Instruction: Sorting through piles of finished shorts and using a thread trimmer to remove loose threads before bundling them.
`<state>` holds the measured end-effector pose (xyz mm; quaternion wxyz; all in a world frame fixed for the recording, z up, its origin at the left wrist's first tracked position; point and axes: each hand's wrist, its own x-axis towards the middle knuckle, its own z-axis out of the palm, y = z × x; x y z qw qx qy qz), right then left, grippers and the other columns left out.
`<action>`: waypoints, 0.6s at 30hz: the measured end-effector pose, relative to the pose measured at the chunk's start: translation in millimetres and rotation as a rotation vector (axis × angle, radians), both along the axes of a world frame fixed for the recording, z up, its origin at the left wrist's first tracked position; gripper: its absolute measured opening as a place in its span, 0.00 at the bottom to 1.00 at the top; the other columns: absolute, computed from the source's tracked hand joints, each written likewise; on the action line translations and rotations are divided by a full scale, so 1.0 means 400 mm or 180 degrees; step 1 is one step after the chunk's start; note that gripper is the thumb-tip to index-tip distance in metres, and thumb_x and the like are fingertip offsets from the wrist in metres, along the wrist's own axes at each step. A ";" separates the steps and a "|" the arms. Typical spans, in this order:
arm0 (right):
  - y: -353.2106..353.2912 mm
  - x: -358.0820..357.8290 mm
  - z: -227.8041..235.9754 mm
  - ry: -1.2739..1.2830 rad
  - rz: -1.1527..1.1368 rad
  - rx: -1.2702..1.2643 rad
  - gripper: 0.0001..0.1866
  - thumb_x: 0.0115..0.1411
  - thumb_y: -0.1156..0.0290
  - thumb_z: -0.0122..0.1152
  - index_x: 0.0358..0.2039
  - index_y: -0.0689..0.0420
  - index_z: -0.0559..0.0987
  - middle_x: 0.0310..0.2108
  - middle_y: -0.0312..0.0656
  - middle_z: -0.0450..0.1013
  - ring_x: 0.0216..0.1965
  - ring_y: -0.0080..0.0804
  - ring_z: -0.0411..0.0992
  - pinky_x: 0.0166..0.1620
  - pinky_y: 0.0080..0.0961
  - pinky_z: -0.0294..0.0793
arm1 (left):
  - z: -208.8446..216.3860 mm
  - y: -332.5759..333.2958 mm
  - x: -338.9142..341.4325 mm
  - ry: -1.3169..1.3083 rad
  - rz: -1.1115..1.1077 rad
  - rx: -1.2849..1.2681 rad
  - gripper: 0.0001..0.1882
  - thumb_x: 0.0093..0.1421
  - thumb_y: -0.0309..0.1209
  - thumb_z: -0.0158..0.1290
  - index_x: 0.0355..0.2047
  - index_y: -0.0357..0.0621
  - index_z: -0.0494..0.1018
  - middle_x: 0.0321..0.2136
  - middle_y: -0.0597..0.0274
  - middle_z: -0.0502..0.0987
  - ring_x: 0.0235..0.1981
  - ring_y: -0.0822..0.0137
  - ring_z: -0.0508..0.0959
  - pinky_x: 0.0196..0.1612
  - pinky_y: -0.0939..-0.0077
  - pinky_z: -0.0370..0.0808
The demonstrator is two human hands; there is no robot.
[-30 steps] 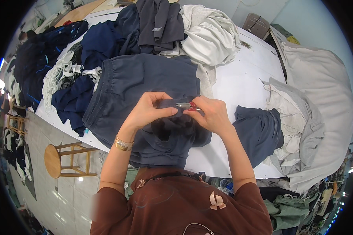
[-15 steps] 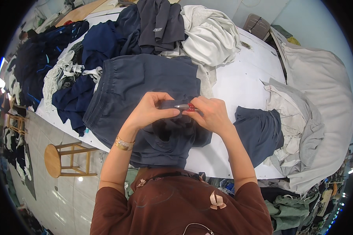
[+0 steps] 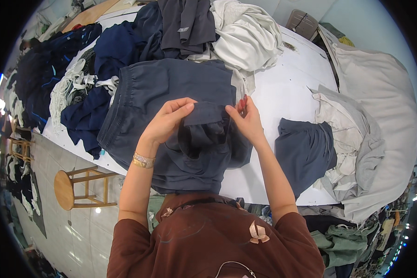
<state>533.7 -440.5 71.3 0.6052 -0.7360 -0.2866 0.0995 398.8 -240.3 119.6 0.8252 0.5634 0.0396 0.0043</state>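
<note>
Dark grey-blue elastic-waist pants (image 3: 160, 85) lie spread on the white table, the gathered waistband toward the left. Between my hands a leg hem (image 3: 208, 113) is held up and stretched flat, its opening showing dark below. My left hand (image 3: 167, 121) pinches the hem's left end between thumb and fingers. At the other end, my right hand (image 3: 246, 121) grips the hem with thumb and finger. Small red-handled thread snips (image 3: 243, 101) are tucked in the right hand's fingers, pointing away from the hem; their blades are hard to make out.
Navy garments (image 3: 118, 48) and a white cloth heap (image 3: 248, 37) lie at the back of the white table (image 3: 292, 88). Folded dark-blue pieces (image 3: 306, 150) rest at right beside pale grey cloth (image 3: 370, 120). A wooden stool (image 3: 65, 190) stands on the floor at left.
My hands have moved apart, pulling the hem flat between them. The snips, earlier pointing left across the hem, have turned upward in my right hand.
</note>
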 end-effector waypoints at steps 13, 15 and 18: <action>-0.024 -0.005 -0.217 -0.0144 -0.0740 -0.1163 0.24 0.48 0.56 0.67 0.28 0.59 0.63 0.21 0.40 0.68 0.23 0.35 0.70 0.30 0.30 0.69 | -0.187 0.045 -0.022 0.0181 0.2288 0.3600 0.17 0.58 0.36 0.54 0.46 0.46 0.71 0.36 0.60 0.73 0.38 0.69 0.73 0.37 0.79 0.70; -0.021 0.006 -0.230 -0.0083 -0.0770 -0.1085 0.24 0.48 0.56 0.67 0.28 0.59 0.63 0.21 0.41 0.68 0.23 0.37 0.70 0.30 0.31 0.70 | -0.185 0.029 -0.040 0.0132 0.2357 0.3809 0.16 0.57 0.36 0.55 0.45 0.46 0.72 0.34 0.59 0.73 0.37 0.67 0.74 0.37 0.78 0.71; 0.003 0.029 -0.235 -0.0008 -0.0975 -0.1035 0.26 0.49 0.54 0.66 0.30 0.61 0.64 0.22 0.43 0.69 0.25 0.40 0.72 0.32 0.33 0.70 | -0.165 -0.001 -0.076 0.0799 0.2304 0.3625 0.14 0.57 0.39 0.54 0.37 0.42 0.74 0.31 0.51 0.76 0.34 0.52 0.76 0.38 0.64 0.72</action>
